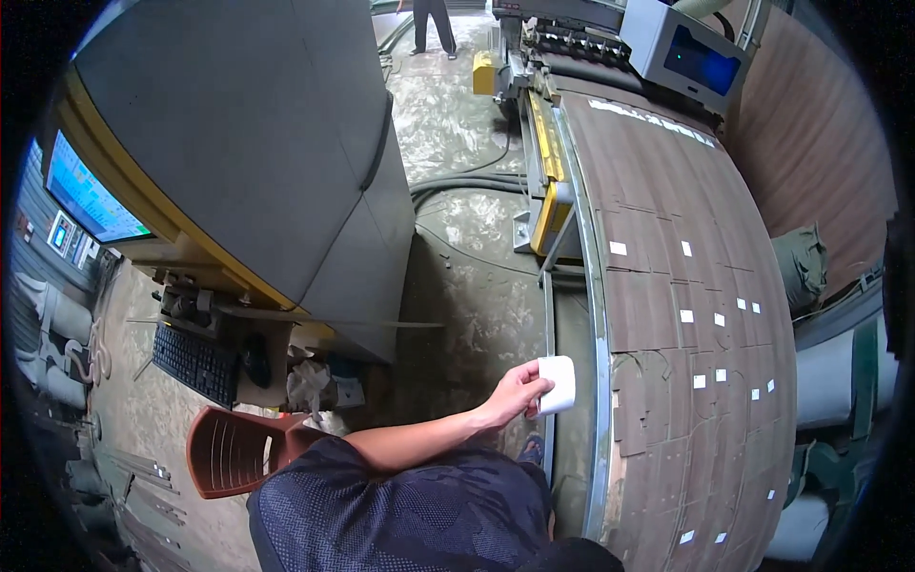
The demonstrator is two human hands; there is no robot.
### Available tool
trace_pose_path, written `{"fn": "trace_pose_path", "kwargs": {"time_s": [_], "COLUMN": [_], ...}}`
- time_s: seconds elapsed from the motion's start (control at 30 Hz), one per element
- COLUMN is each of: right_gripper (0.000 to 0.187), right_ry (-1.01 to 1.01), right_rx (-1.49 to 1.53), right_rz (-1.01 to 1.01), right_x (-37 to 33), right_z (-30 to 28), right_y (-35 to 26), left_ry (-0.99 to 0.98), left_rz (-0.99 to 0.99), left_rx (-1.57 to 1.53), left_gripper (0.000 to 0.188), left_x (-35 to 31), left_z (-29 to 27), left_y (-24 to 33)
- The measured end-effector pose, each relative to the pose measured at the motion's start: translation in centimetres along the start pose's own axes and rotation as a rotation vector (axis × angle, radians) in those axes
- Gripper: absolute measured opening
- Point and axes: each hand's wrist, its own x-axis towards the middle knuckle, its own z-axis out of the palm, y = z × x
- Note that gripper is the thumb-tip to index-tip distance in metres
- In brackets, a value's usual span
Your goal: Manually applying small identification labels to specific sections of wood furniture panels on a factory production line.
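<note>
My left hand (516,394) is closed, fingers and thumb pinching a white paper pad (557,384) with rounded corners; whether it is one piece or a stack cannot be told. The hand hovers beside the metal edge rail (599,357) of a long work table. On that table lie brown wood-like panels (653,400), cut into many pieces, with several small white labels (699,381) scattered on them. My right hand is out of view; only a dark sleeve shows at the lower edge.
A tall grey cabinet (257,143) with a screen (91,195) stands left, a keyboard (195,364) below it. Behind a brown plastic chair (224,453) is my left side. A machine (581,43) spans the table's far end. Hoses (472,181) cross the floor; a person (434,24) stands beyond.
</note>
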Motion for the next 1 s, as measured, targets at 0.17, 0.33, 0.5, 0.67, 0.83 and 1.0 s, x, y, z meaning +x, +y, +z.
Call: {"fn": "trace_pose_path", "kwargs": {"time_s": [0.17, 0.33, 0.5, 0.67, 0.83, 1.0], "right_gripper": [0.059, 0.06, 0.061, 0.062, 0.063, 0.064], "right_ry": [0.05, 0.103, 0.158, 0.205, 0.245, 0.291], "right_rx": [-0.112, -0.242, -0.364, -0.48, -0.573, -0.643], "right_rz": [0.024, 0.053, 0.084, 0.118, 0.156, 0.19], "right_x": [0.2, 0.1, 0.3, 0.6, 1.1, 2.1], "right_z": [-0.6, -3.2, -5.6, -8.0, -8.9, -8.9], "right_y": [0.8, 0.8, 0.6, 0.1, 0.6, 1.7], "left_ry": [-0.006, 0.001, 0.021, 0.007, -0.004, -0.005], "left_rz": [0.001, 0.006, 0.004, 0.014, 0.012, -0.027], "left_rx": [0.015, 0.022, 0.032, 0.007, -0.044, -0.027], "left_gripper": [0.03, 0.028, 0.028, 0.031, 0.035, 0.037], "left_x": [-0.6, -0.8, -1.4, -1.1, -1.1, -0.9], "left_z": [-1.6, -2.9, -3.4, -4.2, -4.3, -4.1], "left_y": [0.3, 1.1, 1.7, 1.3, 0.8, -0.7]}}
